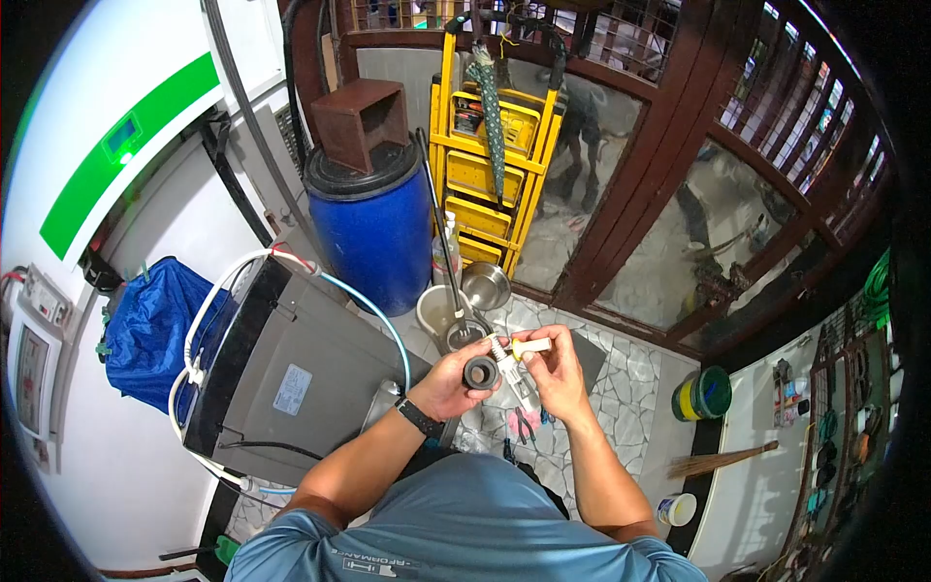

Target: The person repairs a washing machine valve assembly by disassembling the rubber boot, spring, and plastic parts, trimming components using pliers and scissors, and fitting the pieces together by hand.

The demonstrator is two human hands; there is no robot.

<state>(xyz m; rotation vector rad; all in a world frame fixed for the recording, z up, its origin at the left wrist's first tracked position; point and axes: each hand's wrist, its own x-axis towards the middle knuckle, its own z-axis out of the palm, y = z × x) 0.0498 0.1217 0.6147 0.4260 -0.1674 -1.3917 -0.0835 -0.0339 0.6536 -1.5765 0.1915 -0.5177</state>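
In the head view, works with hands near each other but not clasped, in front of the body and above the tiled floor (628,393). With the left hand (446,380), closes around a dark ring-shaped part (470,374), round opening facing up. With the right hand (557,376), pinches a short white piece (535,345) between thumb and fingers, with a touch of yellow at the left end. Between the two, can make out a white fitting (520,384), slanting to the near right, with a spring-like coil (498,349) by its far end. Cannot tell whether joined to the ring or merely beside it, nor by which hand supported. Looks light and stiff, probably moulded plastic, perhaps slippery if wet, and likely to crack at the slender fitting under a hard squeeze. Best taken by the outer wall of the ring and the solid body of the short piece, sparing the coil, likely springy, from sideways pressure. Just to the near right, on the floor, can see pliers (522,419). To the left, can see a large grey casing (325,373); farther off, a blue barrel (371,233) and, right of that, a yellow stepladder (482,217).
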